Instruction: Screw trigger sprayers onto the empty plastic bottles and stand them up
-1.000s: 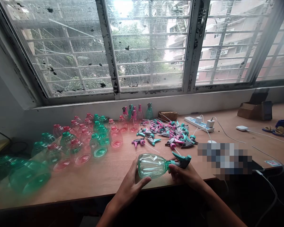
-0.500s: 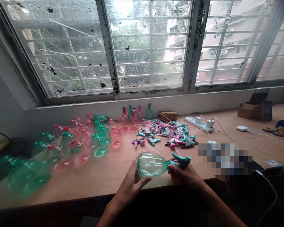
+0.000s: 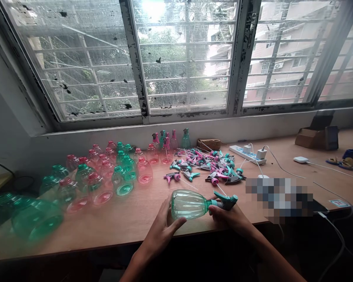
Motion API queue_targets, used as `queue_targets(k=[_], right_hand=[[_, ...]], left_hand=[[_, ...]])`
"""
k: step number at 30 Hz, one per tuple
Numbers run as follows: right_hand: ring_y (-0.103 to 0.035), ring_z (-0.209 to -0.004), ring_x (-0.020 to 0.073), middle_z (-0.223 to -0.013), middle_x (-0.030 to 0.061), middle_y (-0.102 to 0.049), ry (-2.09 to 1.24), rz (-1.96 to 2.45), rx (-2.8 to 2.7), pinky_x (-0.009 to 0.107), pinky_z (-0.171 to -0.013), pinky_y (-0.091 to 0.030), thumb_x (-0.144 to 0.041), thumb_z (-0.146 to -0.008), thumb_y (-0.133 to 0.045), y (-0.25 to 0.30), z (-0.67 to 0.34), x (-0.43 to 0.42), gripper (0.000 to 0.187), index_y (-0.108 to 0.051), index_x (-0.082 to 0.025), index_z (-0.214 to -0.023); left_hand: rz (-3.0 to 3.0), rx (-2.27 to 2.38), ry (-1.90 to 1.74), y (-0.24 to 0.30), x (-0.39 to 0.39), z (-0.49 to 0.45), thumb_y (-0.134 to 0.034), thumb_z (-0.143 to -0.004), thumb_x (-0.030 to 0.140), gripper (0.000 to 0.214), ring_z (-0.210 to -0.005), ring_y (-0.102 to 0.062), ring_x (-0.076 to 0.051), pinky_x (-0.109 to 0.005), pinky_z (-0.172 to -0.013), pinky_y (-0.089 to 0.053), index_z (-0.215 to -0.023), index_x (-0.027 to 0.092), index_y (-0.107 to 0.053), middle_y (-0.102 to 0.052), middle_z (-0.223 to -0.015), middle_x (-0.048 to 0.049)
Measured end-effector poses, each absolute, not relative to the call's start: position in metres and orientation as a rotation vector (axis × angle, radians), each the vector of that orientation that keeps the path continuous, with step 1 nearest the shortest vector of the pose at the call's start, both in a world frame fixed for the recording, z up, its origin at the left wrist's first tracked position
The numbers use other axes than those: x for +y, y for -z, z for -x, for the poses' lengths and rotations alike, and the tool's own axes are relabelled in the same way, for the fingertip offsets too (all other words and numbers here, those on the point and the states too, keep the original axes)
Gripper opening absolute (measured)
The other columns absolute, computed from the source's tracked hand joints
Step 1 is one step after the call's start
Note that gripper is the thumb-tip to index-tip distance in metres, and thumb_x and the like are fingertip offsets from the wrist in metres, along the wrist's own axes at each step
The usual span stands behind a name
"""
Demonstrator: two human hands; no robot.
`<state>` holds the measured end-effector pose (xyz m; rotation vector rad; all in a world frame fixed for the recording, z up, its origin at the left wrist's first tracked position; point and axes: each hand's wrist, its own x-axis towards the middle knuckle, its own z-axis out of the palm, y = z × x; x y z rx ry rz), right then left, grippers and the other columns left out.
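Observation:
A clear green spray bottle [image 3: 190, 204] lies sideways in the air above the table's front edge, its base to the left. My left hand [image 3: 164, 227] is curled around the base end, thumb along the near side. At the neck, my right hand [image 3: 228, 217] grips with thumb and fingers just under the teal and dark grey trigger head [image 3: 227, 200], which sits on the bottle's mouth. Behind the bottle lies a heap of loose trigger heads [image 3: 206, 159] in pink, teal and dark grey, some with thin tubes.
Open red and green bottles [image 3: 106, 170] stand in a group on the left. Several bottles with trigger heads [image 3: 173, 139] stand by the wall. A power strip [image 3: 247, 154] with cables, a cardboard box [image 3: 312, 136] and a blurred-out patch are on the right.
My left thumb has shifted very slightly on the bottle. Otherwise both hands and the spray bottle stay in nearly the same place.

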<state>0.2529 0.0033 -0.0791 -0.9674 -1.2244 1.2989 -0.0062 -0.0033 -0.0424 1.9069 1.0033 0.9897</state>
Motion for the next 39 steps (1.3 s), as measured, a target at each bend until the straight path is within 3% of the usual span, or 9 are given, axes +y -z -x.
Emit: queue_targets(k=[3, 8, 12, 18, 24, 28, 34, 39], right_hand=[[-0.057, -0.04, 0.0131, -0.056, -0.0024, -0.065, -1.287, 0.983, -1.2, 0.022, -0.036, -0.04, -0.052, -0.073, -0.081, 0.079, -0.253, 0.003, 0.04, -0.066, -0.018, -0.085], [-0.057, -0.038, 0.013, -0.058, -0.0022, -0.067, -1.293, 0.942, -1.149, 0.022, -0.035, -0.041, -0.051, -0.074, -0.08, 0.081, -0.252, 0.004, 0.04, -0.062, -0.019, -0.088], [-0.057, -0.039, 0.0126, -0.06, -0.0023, -0.067, -1.309, 0.906, -1.134, 0.021, -0.035, -0.042, -0.049, -0.076, -0.079, 0.084, -0.252, 0.004, 0.039, -0.06, -0.019, -0.091], [-0.058, -0.041, 0.0142, -0.061, -0.0011, -0.068, -1.301, 0.974, -1.171, 0.022, -0.034, -0.04, -0.051, -0.074, -0.081, 0.085, -0.253, 0.004, 0.04, -0.062, -0.019, -0.09], [-0.056, -0.042, 0.0121, -0.061, -0.0037, -0.065, -1.321, 0.928, -1.085, 0.021, -0.037, -0.041, -0.048, -0.075, -0.081, 0.081, -0.253, 0.002, 0.039, -0.06, -0.02, -0.089], [-0.056, -0.044, 0.0133, -0.062, -0.0031, -0.065, -1.333, 0.936, -1.103, 0.022, -0.037, -0.041, -0.049, -0.075, -0.08, 0.08, -0.253, 0.001, 0.038, -0.06, -0.02, -0.09], [-0.057, -0.042, 0.0137, -0.063, -0.0004, -0.068, -1.287, 0.948, -1.174, 0.023, -0.038, -0.043, -0.049, -0.073, -0.082, 0.08, -0.251, 0.002, 0.039, -0.063, -0.018, -0.088], [-0.055, -0.04, 0.0123, -0.06, -0.0025, -0.066, -1.327, 0.893, -1.091, 0.022, -0.035, -0.043, -0.047, -0.075, -0.081, 0.079, -0.25, 0.002, 0.037, -0.061, -0.02, -0.09]], left_hand=[[-1.979, 1.007, -0.965, 0.04, -0.002, 0.006, -0.063, -0.092, 0.04, 0.06, -0.137, -0.045, -0.032, -0.046, -0.116, -0.034, -0.146, 0.024, -0.043, -0.051, -0.147, -0.0098], [-1.993, 1.036, -1.029, 0.055, 0.003, 0.007, -0.069, -0.088, 0.037, 0.081, -0.145, -0.033, -0.031, -0.046, -0.119, -0.027, -0.155, 0.03, -0.024, -0.037, -0.158, -0.0077], [-1.987, 1.063, -1.041, 0.058, 0.002, 0.007, -0.073, -0.085, 0.037, 0.088, -0.147, -0.03, -0.032, -0.047, -0.12, -0.025, -0.155, 0.03, -0.021, -0.033, -0.16, -0.0081], [-1.997, 1.03, -0.985, 0.047, 0.0, 0.008, -0.06, -0.093, 0.043, 0.062, -0.14, -0.041, -0.032, -0.046, -0.117, -0.031, -0.149, 0.024, -0.04, -0.048, -0.15, -0.0101], [-2.011, 1.049, -1.027, 0.056, 0.003, 0.009, -0.07, -0.087, 0.037, 0.083, -0.148, -0.027, -0.03, -0.045, -0.121, -0.022, -0.155, 0.032, -0.023, -0.032, -0.16, -0.0063], [-1.96, 1.036, -1.017, 0.056, 0.002, 0.009, -0.071, -0.087, 0.038, 0.091, -0.149, -0.025, -0.03, -0.046, -0.121, -0.021, -0.157, 0.031, -0.013, -0.032, -0.16, -0.0074], [-1.938, 1.02, -0.996, 0.047, 0.0, 0.008, -0.066, -0.089, 0.041, 0.075, -0.144, -0.035, -0.032, -0.046, -0.119, -0.028, -0.154, 0.025, -0.03, -0.043, -0.154, -0.0102], [-1.992, 1.033, -1.038, 0.056, 0.003, 0.008, -0.069, -0.088, 0.036, 0.085, -0.147, -0.029, -0.03, -0.045, -0.121, -0.022, -0.155, 0.035, -0.018, -0.032, -0.161, -0.0044]])
